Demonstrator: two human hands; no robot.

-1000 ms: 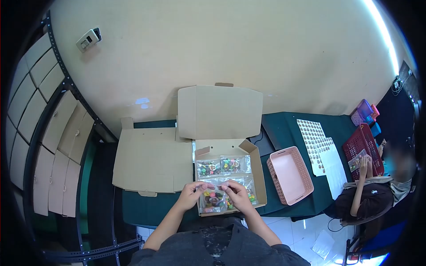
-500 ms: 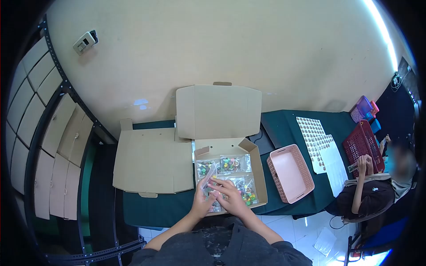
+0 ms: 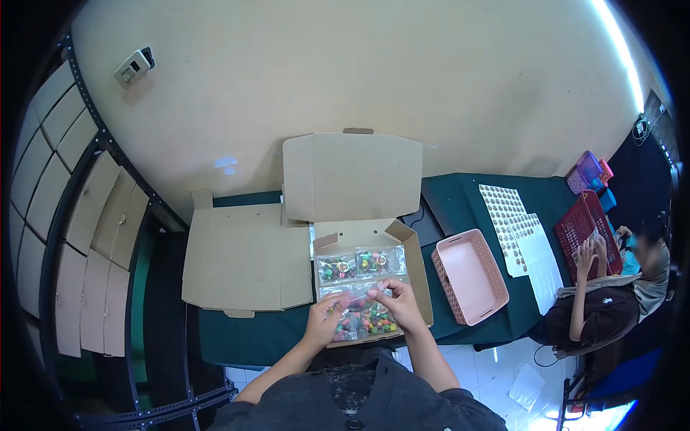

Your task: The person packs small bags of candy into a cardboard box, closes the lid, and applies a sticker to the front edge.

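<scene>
Both hands are over an open cardboard box (image 3: 424, 287). Clear bags of small, brightly coloured pieces (image 3: 379, 261) lie inside it in rows. My left hand (image 3: 325, 319) pinches one end of a clear plastic bag (image 3: 357, 294), and my right hand (image 3: 404, 307) has its other end between thumb and fingers. The plastic spans the gap between the hands, above the nearer bags (image 3: 377, 321). Whether anything is inside that held bag is hard to make out.
A flattened cardboard box (image 3: 248, 258) lies to the left, a pink basket (image 3: 501, 284) to the right. Sticker sheets (image 3: 504, 223) and a dark red basket (image 3: 575, 223) are further right. Another person (image 3: 600, 309) sits there, hands raised. Shelves of boxes (image 3: 93, 266) stand at far left.
My hands have moved apart, the right one going right. The clear bag, upright near my left hand before, now stretches sideways between both hands. The other person's hands have risen slightly.
</scene>
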